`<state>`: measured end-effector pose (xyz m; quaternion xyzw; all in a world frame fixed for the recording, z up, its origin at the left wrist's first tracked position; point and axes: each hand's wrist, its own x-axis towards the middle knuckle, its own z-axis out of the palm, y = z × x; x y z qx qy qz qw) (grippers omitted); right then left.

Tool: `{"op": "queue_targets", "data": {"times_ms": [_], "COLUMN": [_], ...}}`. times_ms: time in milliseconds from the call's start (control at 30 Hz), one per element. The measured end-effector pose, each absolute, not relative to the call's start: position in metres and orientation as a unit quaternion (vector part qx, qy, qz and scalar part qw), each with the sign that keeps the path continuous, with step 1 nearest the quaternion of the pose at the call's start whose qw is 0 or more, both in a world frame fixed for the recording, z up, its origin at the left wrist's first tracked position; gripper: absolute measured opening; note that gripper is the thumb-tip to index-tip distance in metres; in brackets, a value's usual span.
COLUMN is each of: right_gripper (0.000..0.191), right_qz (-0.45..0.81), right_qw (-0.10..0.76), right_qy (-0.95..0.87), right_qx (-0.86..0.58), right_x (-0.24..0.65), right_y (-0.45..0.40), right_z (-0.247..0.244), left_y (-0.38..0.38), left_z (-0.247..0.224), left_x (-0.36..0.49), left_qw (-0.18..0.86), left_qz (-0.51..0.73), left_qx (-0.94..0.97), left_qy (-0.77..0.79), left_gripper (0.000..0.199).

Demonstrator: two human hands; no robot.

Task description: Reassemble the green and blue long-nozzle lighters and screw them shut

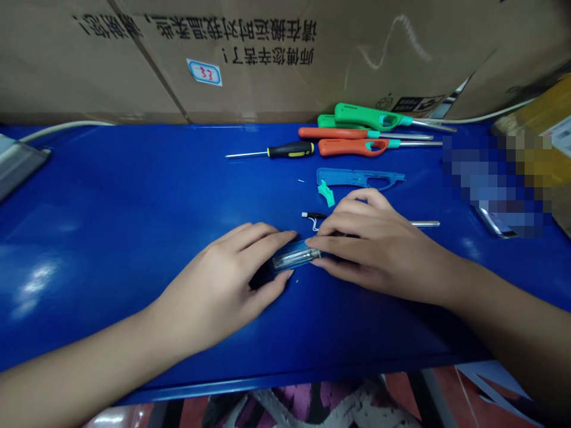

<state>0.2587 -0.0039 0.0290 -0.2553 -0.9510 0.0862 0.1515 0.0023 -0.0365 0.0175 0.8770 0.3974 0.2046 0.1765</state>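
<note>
My left hand (223, 279) is closed around one end of a blue lighter casing half (292, 245), thumb below and fingers above. In that casing lies a clear fuel tank (292, 260) with a metallic end. My right hand (379, 249) pinches the tank's right end with thumb and forefinger; its other fingers curl over the table. Just beyond it sit a black igniter piece with a white tip (312, 215) and a thin white wire. A metal lighter tube (426, 224) sticks out past my right hand. Farther back lie the other blue casing half (345, 177) and a teal trigger (328, 194).
A black-and-yellow screwdriver (289, 150) lies at the back, left of orange lighters (348, 147) and green lighters (366, 115). A large cardboard box (250, 89) stands behind the blue table (111, 238). A phone-like object (493, 224) and a yellow-taped box (544, 131) are at right.
</note>
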Motion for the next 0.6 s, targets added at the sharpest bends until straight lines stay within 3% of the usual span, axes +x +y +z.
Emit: {"op": "queue_targets", "data": {"times_ms": [600], "right_gripper": [0.019], "right_qz": [0.101], "right_qw": [0.165], "right_qy": [-0.945], "right_qx": [-0.262], "right_x": [0.2565], "right_y": [-0.0049], "right_z": [0.0236], "left_y": [-0.0368], "left_z": [0.0128], "left_x": [0.0029], "left_qw": [0.204], "left_qz": [0.239], "left_qx": [0.871], "left_qy": [0.378], "left_gripper": [0.031]}}
